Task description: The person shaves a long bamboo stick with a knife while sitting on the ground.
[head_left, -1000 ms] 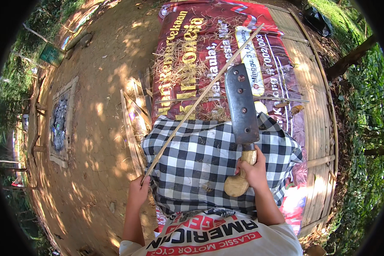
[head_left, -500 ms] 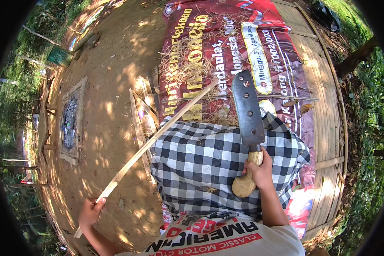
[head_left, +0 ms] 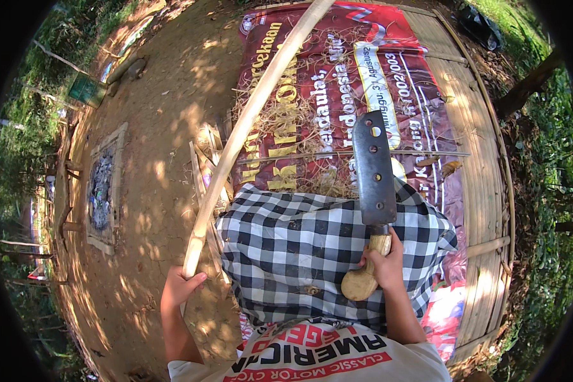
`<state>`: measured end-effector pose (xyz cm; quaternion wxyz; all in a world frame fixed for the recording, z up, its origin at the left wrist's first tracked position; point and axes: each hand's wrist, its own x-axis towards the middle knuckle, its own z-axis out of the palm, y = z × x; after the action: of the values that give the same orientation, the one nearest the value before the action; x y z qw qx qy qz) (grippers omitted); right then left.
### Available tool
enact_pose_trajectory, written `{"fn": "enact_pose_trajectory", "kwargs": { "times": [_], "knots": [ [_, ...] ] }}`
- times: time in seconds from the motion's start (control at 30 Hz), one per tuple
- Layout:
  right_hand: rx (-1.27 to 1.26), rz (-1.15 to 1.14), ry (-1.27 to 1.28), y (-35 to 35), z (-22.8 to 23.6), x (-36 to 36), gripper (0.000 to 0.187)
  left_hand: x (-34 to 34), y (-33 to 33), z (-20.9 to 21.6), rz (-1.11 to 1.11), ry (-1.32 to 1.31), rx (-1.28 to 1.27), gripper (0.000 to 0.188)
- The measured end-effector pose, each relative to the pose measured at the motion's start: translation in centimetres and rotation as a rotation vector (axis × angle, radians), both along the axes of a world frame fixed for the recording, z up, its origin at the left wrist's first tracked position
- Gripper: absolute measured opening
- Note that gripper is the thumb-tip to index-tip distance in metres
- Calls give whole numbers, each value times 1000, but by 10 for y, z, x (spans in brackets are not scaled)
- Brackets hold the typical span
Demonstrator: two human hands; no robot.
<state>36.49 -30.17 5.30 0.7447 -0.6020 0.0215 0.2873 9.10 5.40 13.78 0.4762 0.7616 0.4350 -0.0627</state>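
Note:
My left hand point(head_left: 181, 288) is closed around the lower end of a long, pale bamboo strip point(head_left: 251, 122). The strip slants up and away to the right, its far end reaching the top edge of the view. In my right hand point(head_left: 388, 260) is the wooden handle of a cleaver-like knife point(head_left: 375, 175), held upright. Its broad dark blade has several holes and points away from me. Beneath the knife, a black-and-white checkered cloth point(head_left: 293, 239) covers my lap.
A red printed banner point(head_left: 401, 32) strewn with curly shavings point(head_left: 286, 121) covers part of a bamboo platform point(head_left: 484, 210). One thin stick point(head_left: 337, 153) lies across it. Split bamboo pieces point(head_left: 200, 169) lie left of the banner. A framed ash pit point(head_left: 102, 184) sits on the dirt ground.
My left hand has moved right and slightly up, swinging the bamboo strip steeper, with its far end now farther away. My right hand still holds the knife in nearly the same place.

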Motion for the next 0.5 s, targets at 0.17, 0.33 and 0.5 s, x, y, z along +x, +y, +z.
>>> {"fn": "enact_pose_trajectory", "kwargs": {
  "times": [0.17, 0.33, 0.5],
  "knots": [
    [-6, -22, 0, 2, 0, -1, 41, 27, -24, -39, 31, -146, -104, 27],
    [-48, 7, -33, 4, -2, -1, 40, 33, -40, -59, -4, -22, -134, 24],
    [-46, -1, -79, 9, -2, -1, 38, 39, -55, -71, -114, -18, -99, 32]
  ]
}}
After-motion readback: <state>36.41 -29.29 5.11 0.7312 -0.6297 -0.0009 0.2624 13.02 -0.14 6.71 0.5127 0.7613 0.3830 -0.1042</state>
